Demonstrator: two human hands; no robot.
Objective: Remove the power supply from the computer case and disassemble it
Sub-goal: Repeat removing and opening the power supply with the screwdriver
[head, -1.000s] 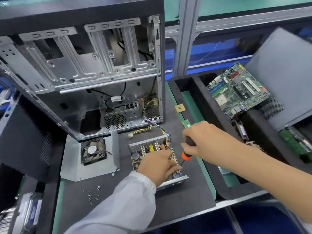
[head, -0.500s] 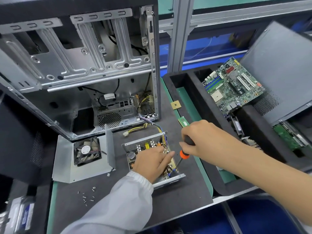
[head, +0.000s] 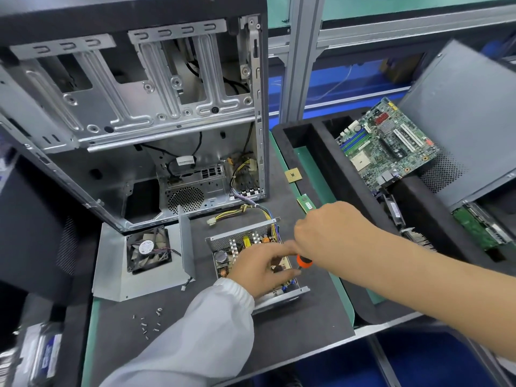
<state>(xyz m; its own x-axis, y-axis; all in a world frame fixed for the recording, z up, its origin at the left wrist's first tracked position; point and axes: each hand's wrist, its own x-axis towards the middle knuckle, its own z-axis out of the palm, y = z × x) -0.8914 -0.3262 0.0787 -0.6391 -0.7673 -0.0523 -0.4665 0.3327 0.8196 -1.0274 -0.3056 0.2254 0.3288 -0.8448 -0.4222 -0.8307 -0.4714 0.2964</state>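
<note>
The open supply (head: 252, 261) lies at lower center, under the left hand (head: 261, 268), whose fingers rest on it. The right hand (head: 331, 233) grips a screwdriver (head: 303, 261) at its right edge. Its long axis runs toward the case (head: 134, 113).

A green motherboard (head: 386, 146) lies tilted on the black foam tray (head: 315, 141) at right. A grey perforated metal side panel (head: 458, 121) leans behind it, partly over the tray. A small square gold-coloured processor chip (head: 293, 174) and a narrow green memory stick (head: 306, 203) lie on the dark tabletop (head: 293, 325) by the tray's left wall. A second green circuit board (head: 480, 227) sits at far right. A silver packet (head: 46, 356) lies at lower left, blurred.
</note>
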